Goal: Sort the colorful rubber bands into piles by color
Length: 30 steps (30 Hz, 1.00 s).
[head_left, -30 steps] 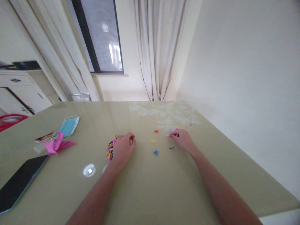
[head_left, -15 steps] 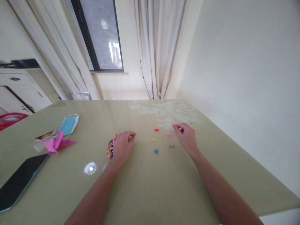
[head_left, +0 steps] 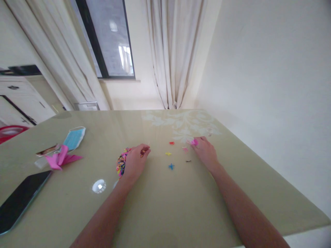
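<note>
Grip of the right hand (head_left: 206,153) I cannot tell: its fingers are at a magenta piece (head_left: 194,142). Left hand (head_left: 135,162) is curled at the colourful bundle (head_left: 120,163), its hold also unclear.

From my remote seat I'm seeing a wide lane running over the bare counter (head_left: 168,213) between the forearms. The blue band (head_left: 171,166), yellow band (head_left: 168,153), red band (head_left: 172,143), pink band (head_left: 184,149) and dark band (head_left: 188,161) are dotting the gap between the hands, leaving narrow passages. The multicoloured pile (head_left: 121,162) is blocking the left hand's (head_left: 136,160) outer side; farther left, the phone (head_left: 24,199) and pink paper bird (head_left: 61,158) are obstructing. Bare surface is stretching rightward from the right hand (head_left: 205,152).
</note>
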Tool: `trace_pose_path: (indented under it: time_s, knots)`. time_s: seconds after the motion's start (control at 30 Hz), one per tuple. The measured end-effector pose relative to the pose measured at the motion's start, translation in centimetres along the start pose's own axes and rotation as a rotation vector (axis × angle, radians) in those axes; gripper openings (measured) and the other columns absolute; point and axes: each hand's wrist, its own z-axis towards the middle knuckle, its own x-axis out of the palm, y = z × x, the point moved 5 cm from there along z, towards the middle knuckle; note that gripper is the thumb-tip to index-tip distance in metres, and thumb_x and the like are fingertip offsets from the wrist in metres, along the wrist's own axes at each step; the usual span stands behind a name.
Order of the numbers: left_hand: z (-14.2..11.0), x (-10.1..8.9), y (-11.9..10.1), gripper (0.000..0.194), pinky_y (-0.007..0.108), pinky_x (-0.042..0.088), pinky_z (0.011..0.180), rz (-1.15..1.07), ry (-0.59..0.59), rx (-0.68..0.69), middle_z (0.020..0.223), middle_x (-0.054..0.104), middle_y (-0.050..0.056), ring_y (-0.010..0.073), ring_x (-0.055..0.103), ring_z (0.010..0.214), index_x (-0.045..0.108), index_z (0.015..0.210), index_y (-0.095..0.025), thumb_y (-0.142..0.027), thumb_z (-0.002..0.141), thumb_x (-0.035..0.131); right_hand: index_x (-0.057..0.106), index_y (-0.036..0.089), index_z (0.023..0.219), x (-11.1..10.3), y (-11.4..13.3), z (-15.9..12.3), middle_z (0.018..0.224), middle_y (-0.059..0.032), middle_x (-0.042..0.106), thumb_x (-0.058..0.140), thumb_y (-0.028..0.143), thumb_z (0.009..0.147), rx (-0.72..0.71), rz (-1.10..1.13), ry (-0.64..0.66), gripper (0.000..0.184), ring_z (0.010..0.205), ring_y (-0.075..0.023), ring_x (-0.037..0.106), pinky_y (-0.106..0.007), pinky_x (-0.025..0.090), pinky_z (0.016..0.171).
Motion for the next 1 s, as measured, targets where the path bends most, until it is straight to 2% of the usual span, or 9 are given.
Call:
trace_pose_path:
  time_s: [0.13,0.37,0.5,0.57,0.67,0.77,0.87,0.93,1.0]
  knots:
    - [0.0,0.1,-0.3,0.018,0.035,0.056,0.084,-0.076,0.008,0.019,0.090,0.081,0.005,0.0234,0.074,0.085,0.074,0.091,-0.022,-0.033,0.093,0.059,0.072,0.018,0.114,0.5,0.0,0.2,0.111,-0.0165,0.070,0.050,0.027,0.103,0.006,-0.052,0.030,0.026,0.086,-0.0269,0.070,-0.034,0.046,0.069]
    - [-0.3,0.6,-0.6,0.020,0.040,0.056,0.094,-0.188,0.008,0.056,0.099,0.082,0.006,0.0237,0.075,0.093,0.076,0.095,-0.022,-0.030,0.091,0.058,0.064,0.016,0.135,1.7,0.6,1.4,0.122,-0.0187,0.070,0.046,0.012,0.097,-0.001,0.048,-0.076,0.042,0.099,-0.0287,0.071,-0.036,0.052,0.079]
    - [-0.3,1.1,-0.7,0.019,0.040,0.059,0.091,-0.378,0.021,0.010,0.096,0.083,0.007,0.0230,0.076,0.090,0.076,0.093,-0.021,-0.035,0.088,0.065,0.066,0.015,0.133,0.5,1.1,1.1,0.132,-0.0199,0.066,0.044,0.017,0.098,-0.037,0.182,-0.206,0.042,0.097,-0.0269,0.072,-0.036,0.055,0.079]
    - [-0.4,1.5,-0.9,0.023,0.039,0.061,0.088,-0.544,0.058,-0.041,0.095,0.083,0.008,0.0234,0.077,0.089,0.075,0.093,-0.020,-0.040,0.082,0.072,0.069,0.015,0.127,-0.4,2.0,0.5,0.124,-0.0184,0.070,0.047,0.024,0.101,-0.087,0.324,-0.212,0.036,0.085,-0.0233,0.072,-0.035,0.056,0.076]
    - [-0.7,2.3,-1.6,0.036,0.037,0.062,0.081,-0.756,0.160,-0.119,0.094,0.083,0.010,0.0229,0.077,0.085,0.075,0.096,-0.017,-0.045,0.074,0.082,0.073,0.019,0.117,-1.3,4.9,-1.2,0.098,-0.0101,0.076,0.059,0.042,0.101,-0.230,0.587,-0.093,0.031,0.070,-0.0181,0.067,-0.031,0.055,0.069]
    - [-1.2,2.6,-2.5,0.042,0.034,0.061,0.077,-0.851,0.221,-0.156,0.091,0.083,0.010,0.0203,0.075,0.078,0.075,0.097,-0.017,-0.049,0.072,0.086,0.069,0.023,0.129,-2.0,8.6,-3.6,0.105,-0.0077,0.076,0.075,0.051,0.092,-0.477,0.683,0.013,0.047,0.072,-0.0162,0.064,-0.030,0.054,0.070]
    - [-1.8,2.8,-3.3,0.044,0.033,0.060,0.077,-0.920,0.265,-0.175,0.087,0.083,0.008,0.0198,0.075,0.078,0.075,0.096,-0.017,-0.050,0.070,0.088,0.070,0.024,0.125,-2.4,11.0,-5.6,0.103,-0.0063,0.078,0.079,0.046,0.091,-0.646,0.675,0.025,0.041,0.074,-0.0166,0.064,-0.032,0.053,0.077]
    - [-2.1,2.9,-3.6,0.044,0.033,0.060,0.077,-0.947,0.281,-0.181,0.086,0.082,0.008,0.0201,0.075,0.079,0.075,0.096,-0.017,-0.050,0.069,0.089,0.074,0.024,0.116,-2.5,11.5,-6.0,0.095,-0.0056,0.079,0.070,0.038,0.099,-0.663,0.680,0.000,0.023,0.073,-0.0167,0.065,-0.032,0.053,0.077]
    - [-2.1,2.9,-3.8,0.045,0.033,0.060,0.076,-0.940,0.281,-0.182,0.083,0.082,0.007,0.0202,0.074,0.078,0.076,0.096,-0.017,-0.051,0.069,0.089,0.078,0.025,0.110,-2.7,11.2,-5.9,0.091,-0.0059,0.079,0.062,0.034,0.103,-0.625,0.711,-0.035,0.019,0.075,-0.0175,0.067,-0.032,0.053,0.076]
